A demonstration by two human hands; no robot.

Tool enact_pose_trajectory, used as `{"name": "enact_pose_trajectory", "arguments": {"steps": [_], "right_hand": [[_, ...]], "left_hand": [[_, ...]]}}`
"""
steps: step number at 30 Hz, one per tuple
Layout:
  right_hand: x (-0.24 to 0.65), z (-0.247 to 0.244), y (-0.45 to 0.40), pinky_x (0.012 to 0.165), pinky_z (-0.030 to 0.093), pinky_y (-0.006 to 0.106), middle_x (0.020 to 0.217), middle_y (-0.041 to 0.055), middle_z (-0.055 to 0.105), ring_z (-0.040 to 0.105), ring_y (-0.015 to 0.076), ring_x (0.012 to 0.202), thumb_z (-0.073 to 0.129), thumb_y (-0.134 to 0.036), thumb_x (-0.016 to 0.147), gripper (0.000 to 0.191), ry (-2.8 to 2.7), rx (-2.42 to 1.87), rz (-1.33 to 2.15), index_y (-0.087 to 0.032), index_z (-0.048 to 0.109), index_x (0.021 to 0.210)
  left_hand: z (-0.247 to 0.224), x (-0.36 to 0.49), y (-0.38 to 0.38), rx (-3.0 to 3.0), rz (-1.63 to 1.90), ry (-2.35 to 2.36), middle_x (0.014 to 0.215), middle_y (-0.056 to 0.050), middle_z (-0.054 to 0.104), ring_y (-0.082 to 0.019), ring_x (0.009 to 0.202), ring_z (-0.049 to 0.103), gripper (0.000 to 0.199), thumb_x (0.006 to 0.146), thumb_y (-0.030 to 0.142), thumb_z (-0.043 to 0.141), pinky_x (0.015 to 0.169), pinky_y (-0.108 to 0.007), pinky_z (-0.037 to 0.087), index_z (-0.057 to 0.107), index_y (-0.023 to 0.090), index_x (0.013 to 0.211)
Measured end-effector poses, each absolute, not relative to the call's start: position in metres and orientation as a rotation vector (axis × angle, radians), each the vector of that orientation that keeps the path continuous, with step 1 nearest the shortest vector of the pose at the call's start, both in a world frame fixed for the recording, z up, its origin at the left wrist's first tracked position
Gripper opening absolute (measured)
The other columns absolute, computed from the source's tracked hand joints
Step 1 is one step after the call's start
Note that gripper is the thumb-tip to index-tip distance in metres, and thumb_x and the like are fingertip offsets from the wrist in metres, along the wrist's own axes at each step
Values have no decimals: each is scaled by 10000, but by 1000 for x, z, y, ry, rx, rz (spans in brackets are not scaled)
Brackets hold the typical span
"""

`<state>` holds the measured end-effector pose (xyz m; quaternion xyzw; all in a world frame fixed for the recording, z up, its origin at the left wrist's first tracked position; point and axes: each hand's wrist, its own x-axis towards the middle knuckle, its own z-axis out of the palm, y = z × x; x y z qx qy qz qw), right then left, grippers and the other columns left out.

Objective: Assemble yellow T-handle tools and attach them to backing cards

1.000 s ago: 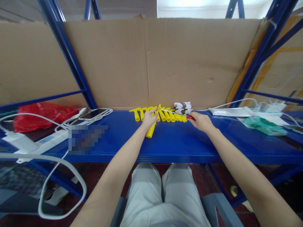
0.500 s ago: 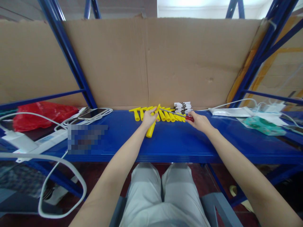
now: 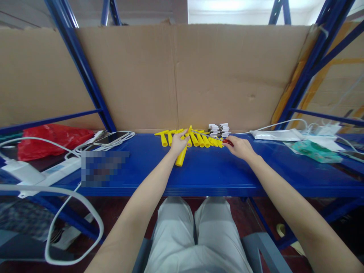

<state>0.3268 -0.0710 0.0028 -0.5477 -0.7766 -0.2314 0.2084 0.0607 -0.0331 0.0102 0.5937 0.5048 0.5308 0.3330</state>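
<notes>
My left hand (image 3: 178, 143) is closed around a yellow T-shaped plastic piece (image 3: 181, 157), its tube end slanting toward me. A screwdriver (image 3: 227, 142) with a red handle is gripped in my right hand (image 3: 240, 148). Its thin metal shaft points left, and the tip meets the head of the held piece; the exact contact is too small to make out. Behind my hands, several more yellow T-shaped pieces (image 3: 164, 141) lie in a row along the cardboard. Small flat yellow parts (image 3: 216, 142) lie between that row and my right hand.
White and dark small pieces (image 3: 218, 129) are stacked at the back. To the left are a red plastic bag (image 3: 54, 140), a phone (image 3: 110, 138), cables and a power strip (image 3: 61, 170). A green packet (image 3: 317, 151) and a white package (image 3: 277, 135) sit right. Cardboard (image 3: 227, 76) closes the back.
Both hands stay almost in place, with the screwdriver still at the yellow piece. Its red handle looks slightly turned in my right hand. The view has shifted a little.
</notes>
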Motion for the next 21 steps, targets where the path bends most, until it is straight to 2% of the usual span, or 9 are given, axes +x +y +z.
{"name": "enact_pose_trajectory", "arguments": {"steps": [3,7,14,21], "right_hand": [[326,3,-71,586,348,283,933,111,722,652,231,799,424,-352,917,250,-2172,-1532,-615,-189,609,956],[325,4,-71,557,336,276,873,94,723,660,238,766,479,-346,888,206,-2149,-1587,-595,-198,580,989],[327,4,-69,527,306,270,801,81,713,652,236,719,488,-313,864,177,-2121,-1617,-613,-202,566,978],[327,4,-71,548,326,273,849,85,720,647,228,745,455,-317,885,194,-2182,-1589,-594,-207,599,956]], "left_hand": [[10,61,-33,1552,1389,1323,833,-93,737,-132,521,657,538,850,139,609,482,-208,509,506,125,1378],[11,62,-35,1554,1393,1323,912,-110,734,-116,506,644,533,847,116,592,458,-197,497,512,119,1374],[10,62,-33,1598,1347,1349,751,-87,726,-128,476,631,534,855,96,562,438,-199,477,495,102,1385],[8,62,-30,1573,1362,1331,774,-81,733,-124,486,638,538,854,124,600,469,-203,496,500,125,1382]]}}
